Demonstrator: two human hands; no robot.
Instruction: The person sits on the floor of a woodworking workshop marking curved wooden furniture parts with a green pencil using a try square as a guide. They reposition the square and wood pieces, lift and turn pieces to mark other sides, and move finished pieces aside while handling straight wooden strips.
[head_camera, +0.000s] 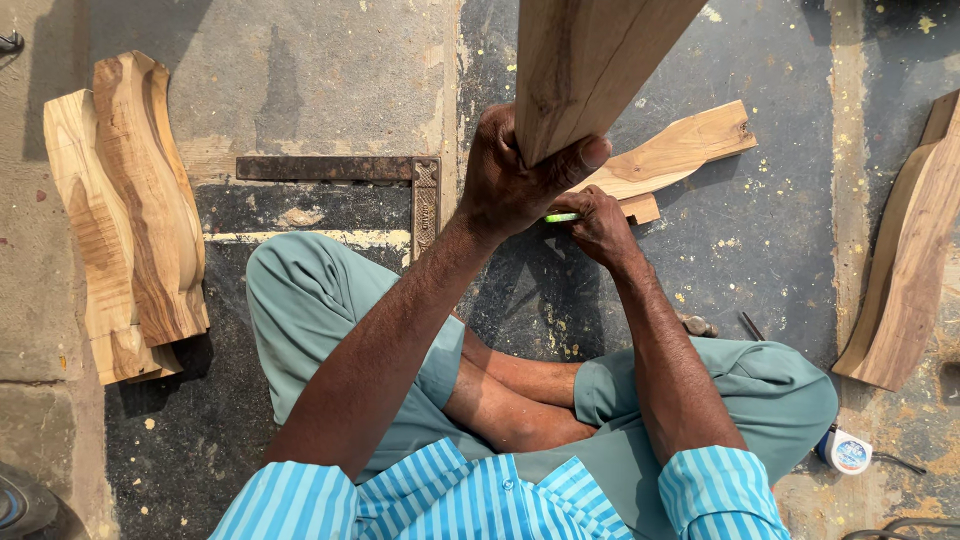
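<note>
Sleeves and legs: blue-and-white striped cuffs at the bottom edge, with crossed legs in grey-green trousers (310, 300) folded on the dark floor (760, 250).
Tape measure: a small round one (848, 452) lies by the right knee.
Left hand: the left hand (520, 175) is wrapped tight around the lower end of a wooden plank (590, 60), thumb pressed across its front face, fingers curled out of sight behind it.
Plank: thick, squared, brown with a paler streak, it stands close to upright and rises toward the camera (its top runs out of view).
Right hand: the right hand (598, 225) sits just below and beside the left, fingers closed on a green pencil (560, 217) whose end pokes out leftward at the foot of the plank.
Shaped offcut: a flat, curved piece of pale wood (680, 150) lies on the floor behind both hands.
Steel square: a rusty L-shaped square (400, 175) rests left of the hands.
Stacked blanks: wavy-edged wooden pieces (130, 210) piled far left.
Right edge: another long curved board (910, 270).
</note>
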